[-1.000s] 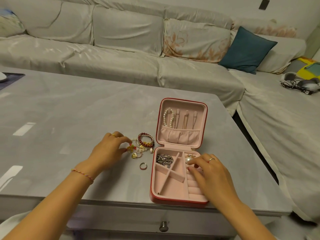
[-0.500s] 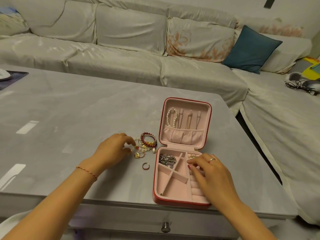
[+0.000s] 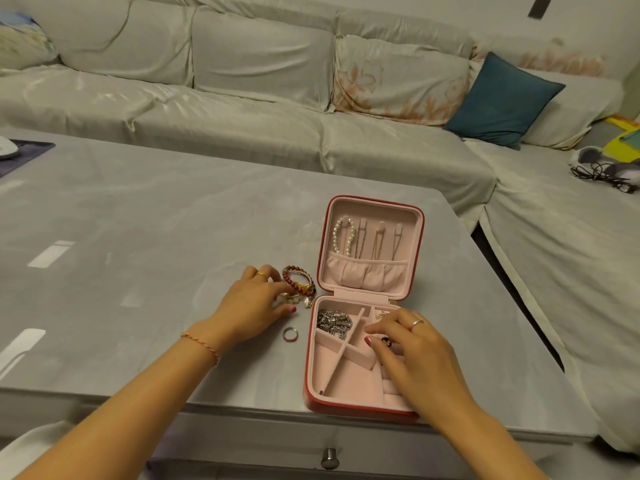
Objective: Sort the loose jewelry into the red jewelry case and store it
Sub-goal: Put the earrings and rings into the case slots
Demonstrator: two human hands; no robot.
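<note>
Square red jewelry case (image 3: 360,408), pink velvet lining, beaded bracelets (image 3: 298,283)

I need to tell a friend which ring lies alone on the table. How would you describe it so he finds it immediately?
Find the open red jewelry case at the near edge of the grey table. Just left of it, below the left hand, lies a single silver ring. Unlike the tangled pile of jewelry farther back, it lies apart, touching nothing.

One head-worn wide-angle camera looks forward and down, close over the near table (image 3: 138,209) edge, sofa (image 3: 242,109) far behind.
</note>
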